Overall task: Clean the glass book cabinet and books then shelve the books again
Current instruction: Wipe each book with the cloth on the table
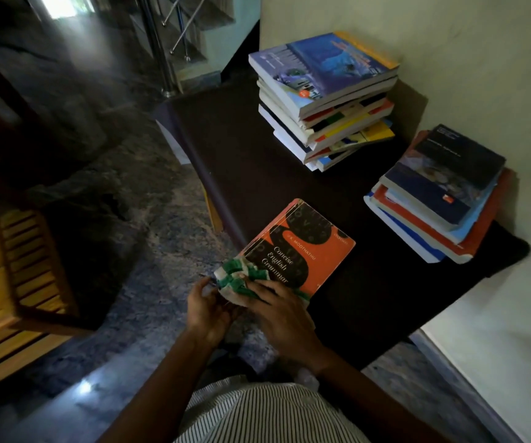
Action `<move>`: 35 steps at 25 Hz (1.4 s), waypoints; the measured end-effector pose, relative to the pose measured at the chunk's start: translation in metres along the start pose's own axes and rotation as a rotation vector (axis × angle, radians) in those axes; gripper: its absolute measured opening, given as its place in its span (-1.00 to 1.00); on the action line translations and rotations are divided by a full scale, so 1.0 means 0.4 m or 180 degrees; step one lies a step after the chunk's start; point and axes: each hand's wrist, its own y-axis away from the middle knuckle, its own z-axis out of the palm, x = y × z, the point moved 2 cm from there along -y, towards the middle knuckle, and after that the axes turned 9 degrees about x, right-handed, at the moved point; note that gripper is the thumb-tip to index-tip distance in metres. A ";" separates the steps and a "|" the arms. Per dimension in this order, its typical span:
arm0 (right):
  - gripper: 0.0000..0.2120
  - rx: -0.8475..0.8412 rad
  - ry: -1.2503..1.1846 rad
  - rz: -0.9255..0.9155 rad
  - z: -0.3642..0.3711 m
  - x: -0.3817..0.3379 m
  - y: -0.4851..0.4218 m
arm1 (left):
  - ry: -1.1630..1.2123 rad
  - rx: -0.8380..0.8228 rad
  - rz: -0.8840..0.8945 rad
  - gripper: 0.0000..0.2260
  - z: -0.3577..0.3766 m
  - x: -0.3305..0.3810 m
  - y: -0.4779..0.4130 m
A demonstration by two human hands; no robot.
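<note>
An orange and black grammar book lies flat near the front left edge of a dark table. A green and white cloth is bunched on the book's near corner. My right hand presses on the cloth and the book's lower edge with fingers spread. My left hand holds the cloth's left side at the table edge, fingers curled around it. The glass cabinet is not in view.
A tall stack of books stands at the table's far side by the wall. A second, lower stack of books sits at the right. A wooden slatted chair stands on the left on the stone floor.
</note>
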 end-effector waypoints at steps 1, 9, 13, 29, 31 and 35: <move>-0.57 0.0098 -0.0344 0.0199 -0.019 0.008 0.007 | -0.0039 0.0037 0.0045 -0.56 0.003 -0.004 -0.001; -0.57 0.0890 -0.1187 0.1342 -0.311 0.095 -0.041 | -0.1257 -0.0147 0.1787 -0.85 0.126 0.036 0.068; -0.59 0.1523 -0.0891 0.0985 -0.426 0.104 -0.058 | -0.2262 -0.0195 0.4684 -0.81 0.248 0.129 0.171; -0.48 0.0907 -0.0779 0.1280 -0.307 0.223 -0.082 | -0.4244 -0.0916 0.4974 -0.46 0.060 0.036 -0.078; -0.41 0.0886 -0.0446 0.1143 -0.293 0.264 -0.159 | -0.3073 -0.0374 0.3195 -0.34 0.077 0.073 -0.055; -0.31 0.0701 0.0279 0.1553 -0.237 0.337 -0.245 | -0.1424 0.0021 0.1081 -0.58 0.136 0.111 -0.064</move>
